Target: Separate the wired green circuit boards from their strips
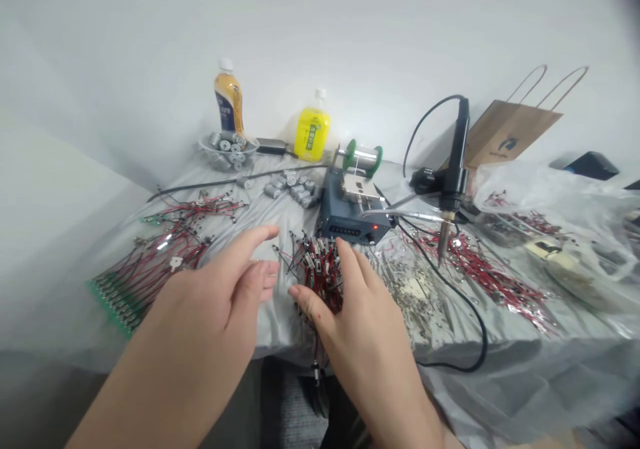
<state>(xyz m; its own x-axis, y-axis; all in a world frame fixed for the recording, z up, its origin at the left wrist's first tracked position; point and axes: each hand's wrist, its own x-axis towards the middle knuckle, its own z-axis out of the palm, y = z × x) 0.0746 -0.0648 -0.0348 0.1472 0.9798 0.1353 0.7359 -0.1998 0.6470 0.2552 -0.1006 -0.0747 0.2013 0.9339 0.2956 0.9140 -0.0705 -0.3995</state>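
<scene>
My left hand (213, 296) hovers near the middle of the table with its index finger stretched out and the other fingers loosely bent; nothing shows in it. Over a pile of red and black wires with small switch-like parts (320, 262) is my right hand (363, 312), thumb and fingers apart. It covers part of that pile, so I cannot tell whether it touches it. To the left lies a row of green circuit boards (113, 299) with red wires, partly behind my left hand. A few wires from the middle pile hang over the table's front edge.
Behind the pile stands a blue soldering feeder (345, 216) with a solder spool (367, 159). A soldering iron (453, 162) points down at its right, its cable looping forward. Grey motor-like cylinders (295, 189), two bottles (313, 132), more red wires (493, 272) and a paper bag (510, 132) surround it.
</scene>
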